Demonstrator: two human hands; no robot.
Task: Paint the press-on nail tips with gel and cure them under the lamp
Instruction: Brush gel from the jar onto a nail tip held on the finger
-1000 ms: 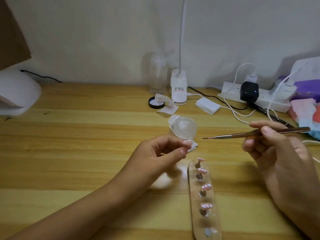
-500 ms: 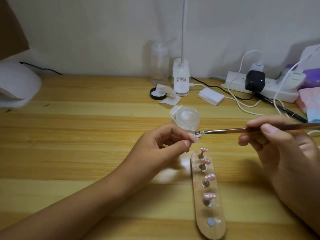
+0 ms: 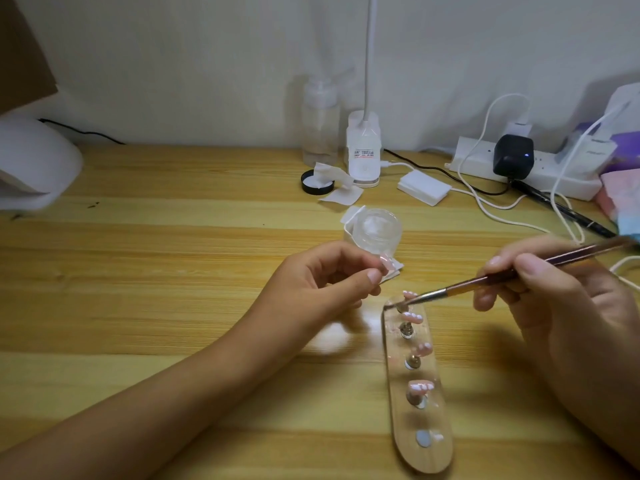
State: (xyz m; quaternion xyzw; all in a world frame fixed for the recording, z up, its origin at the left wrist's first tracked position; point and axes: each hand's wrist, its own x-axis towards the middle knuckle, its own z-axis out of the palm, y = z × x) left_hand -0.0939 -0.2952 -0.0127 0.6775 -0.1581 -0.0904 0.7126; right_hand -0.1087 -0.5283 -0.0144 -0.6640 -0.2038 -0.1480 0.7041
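My left hand (image 3: 322, 285) pinches a small pink nail tip (image 3: 385, 263) between thumb and forefinger, just in front of the clear gel jar (image 3: 375, 230). A thin brown brush (image 3: 502, 277) is gripped in my right hand (image 3: 554, 299). Its bristle end (image 3: 389, 305) points down-left and touches the far end of the clear holder strip (image 3: 434, 452). Several pink nail tips (image 3: 420, 386) stand on pegs along the strip; the nearest peg spot is bare. A white curing lamp (image 3: 34, 168) sits at the far left edge.
At the back stand a clear bottle (image 3: 318, 126), a desk lamp base (image 3: 363, 150), a black cap (image 3: 311, 183), paper wipes (image 3: 341, 194), a white box (image 3: 424, 187), and a power strip (image 3: 540, 174) with cables. A pen (image 3: 562, 211) lies at right.
The brush was near the tip held in my left hand; it has since swung down and now touches the far end of the holder strip. My left hand has hardly moved.
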